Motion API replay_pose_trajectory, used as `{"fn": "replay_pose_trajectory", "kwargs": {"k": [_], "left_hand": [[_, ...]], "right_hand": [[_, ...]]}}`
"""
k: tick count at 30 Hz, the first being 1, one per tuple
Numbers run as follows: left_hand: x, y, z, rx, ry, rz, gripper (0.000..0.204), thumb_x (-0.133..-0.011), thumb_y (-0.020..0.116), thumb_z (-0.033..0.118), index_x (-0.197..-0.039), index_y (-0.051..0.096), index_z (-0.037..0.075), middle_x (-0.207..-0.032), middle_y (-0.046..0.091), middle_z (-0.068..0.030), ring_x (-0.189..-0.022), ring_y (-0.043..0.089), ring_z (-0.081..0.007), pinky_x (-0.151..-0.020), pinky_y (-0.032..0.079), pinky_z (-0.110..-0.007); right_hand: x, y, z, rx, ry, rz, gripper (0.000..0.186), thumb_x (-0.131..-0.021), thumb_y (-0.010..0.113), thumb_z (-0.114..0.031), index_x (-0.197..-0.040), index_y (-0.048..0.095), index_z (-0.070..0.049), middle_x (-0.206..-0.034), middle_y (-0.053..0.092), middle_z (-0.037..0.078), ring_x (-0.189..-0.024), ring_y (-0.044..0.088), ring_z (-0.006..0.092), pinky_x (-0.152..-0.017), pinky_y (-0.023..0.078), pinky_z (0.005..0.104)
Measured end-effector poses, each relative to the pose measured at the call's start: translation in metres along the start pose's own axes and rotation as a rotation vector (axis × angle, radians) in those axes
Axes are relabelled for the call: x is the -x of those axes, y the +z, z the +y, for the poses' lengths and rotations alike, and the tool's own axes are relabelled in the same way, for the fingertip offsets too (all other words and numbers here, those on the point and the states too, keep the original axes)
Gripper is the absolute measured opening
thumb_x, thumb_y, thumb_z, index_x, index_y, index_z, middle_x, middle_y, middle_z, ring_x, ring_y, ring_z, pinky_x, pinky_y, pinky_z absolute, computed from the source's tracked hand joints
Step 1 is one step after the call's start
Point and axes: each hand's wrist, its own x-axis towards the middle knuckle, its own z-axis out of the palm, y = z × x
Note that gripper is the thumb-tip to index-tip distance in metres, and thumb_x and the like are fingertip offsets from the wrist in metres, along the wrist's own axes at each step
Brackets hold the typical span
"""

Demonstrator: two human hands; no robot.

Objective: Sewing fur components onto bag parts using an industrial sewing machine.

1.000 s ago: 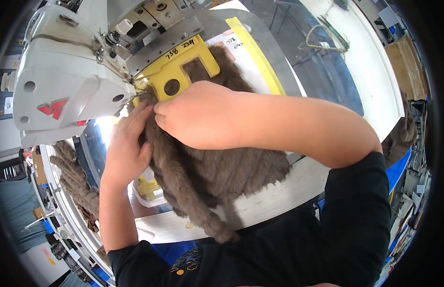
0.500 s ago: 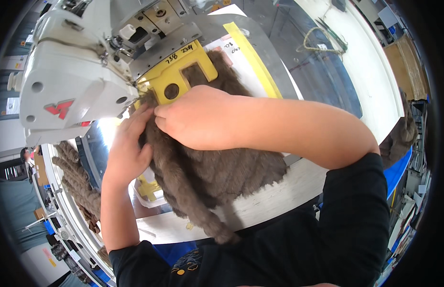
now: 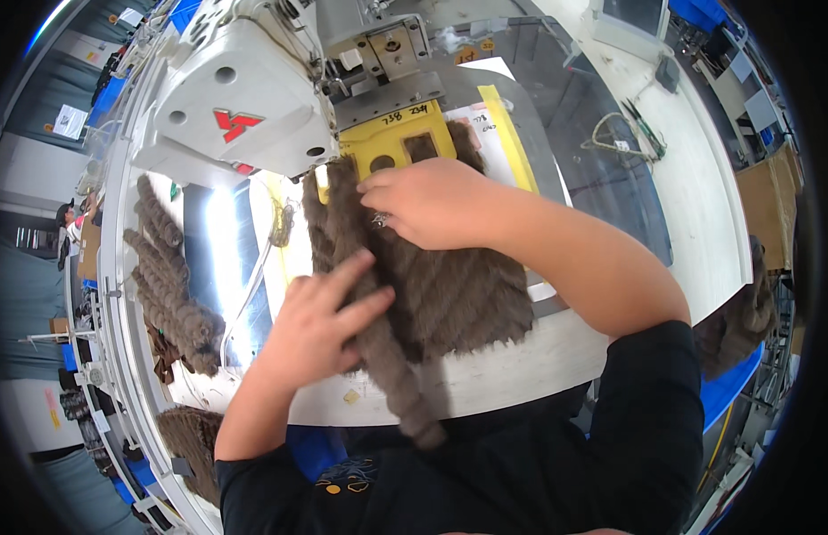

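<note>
A brown knitted fabric piece [image 3: 449, 294] lies on the sewing table, its upper edge at a yellow clamp template [image 3: 391, 147] under the white sewing machine head [image 3: 240, 98]. My right hand [image 3: 423, 203] presses flat on the fabric's top, just below the yellow template. Lower down, my left hand [image 3: 320, 316] rests with fingers spread on the fabric's left side, where a rolled strip [image 3: 396, 383] hangs toward me over the table edge.
More brown knitted pieces [image 3: 168, 276] hang at the left of the table and another pile [image 3: 744, 321] sits at the right. A loose cord [image 3: 610, 134] lies on the white table surface [image 3: 690, 178] beyond the machine.
The view has shifted, so the machine now sits higher and more central. My left hand has slid down from beside the yellow template onto the fabric's lower left, fingers spread.
</note>
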Motion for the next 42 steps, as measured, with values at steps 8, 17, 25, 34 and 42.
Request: {"fn": "replay_pose_trajectory", "kwargs": {"k": [8,17,25,34,42], "left_hand": [[0.045,0.009,0.002,0.146,-0.011,0.313,0.037,-0.071,0.081,0.006,-0.106,0.069,0.007,-0.134,0.064,-0.0156,-0.105,0.065,-0.0347,-0.088,0.052,-0.04],[0.094,-0.012,-0.007,0.379,-0.269,0.758,0.048,-0.09,0.079,0.044,-0.106,0.067,0.0,-0.114,0.071,-0.022,-0.107,0.069,-0.0312,-0.095,0.053,-0.04],[0.136,-0.043,0.01,0.155,-0.163,0.868,0.044,-0.081,0.087,0.035,-0.103,0.071,0.0,-0.096,0.073,-0.0169,-0.084,0.07,-0.0276,-0.076,0.055,-0.035],[0.156,-0.053,0.018,0.192,0.015,0.87,0.038,-0.062,0.098,0.022,-0.085,0.072,0.007,-0.073,0.068,-0.004,-0.06,0.063,-0.018,-0.054,0.045,-0.029],[0.161,-0.055,0.022,0.142,0.093,0.814,0.046,-0.062,0.097,0.036,-0.084,0.068,0.008,-0.067,0.064,-0.0028,-0.053,0.058,-0.0163,-0.048,0.041,-0.028]], "right_hand": [[0.004,-0.016,0.003,0.024,0.036,-0.025,0.023,-0.088,0.062,-0.014,-0.106,0.071,-0.003,-0.115,0.067,0.01,-0.107,0.067,0.0312,-0.088,0.056,0.0446],[0.006,-0.014,-0.009,-0.01,0.023,-0.123,0.034,-0.092,0.064,-0.02,-0.122,0.069,-0.005,-0.132,0.063,0.008,-0.118,0.064,0.0299,-0.098,0.053,0.043],[0.011,-0.014,-0.01,-0.042,-0.017,-0.139,0.04,-0.093,0.064,-0.023,-0.129,0.066,-0.006,-0.144,0.058,0.009,-0.125,0.06,0.0302,-0.102,0.051,0.042],[0.005,-0.021,-0.071,-0.144,-0.028,-0.104,0.033,-0.093,0.065,-0.024,-0.119,0.07,-0.005,-0.122,0.066,0.011,-0.111,0.066,0.0324,-0.095,0.054,0.0436],[-0.012,0.003,-0.16,-0.77,-0.022,-0.548,0.042,-0.098,0.065,-0.038,-0.114,0.071,0.0,-0.096,0.073,0.013,-0.085,0.07,0.0259,-0.08,0.055,0.0387]]}}
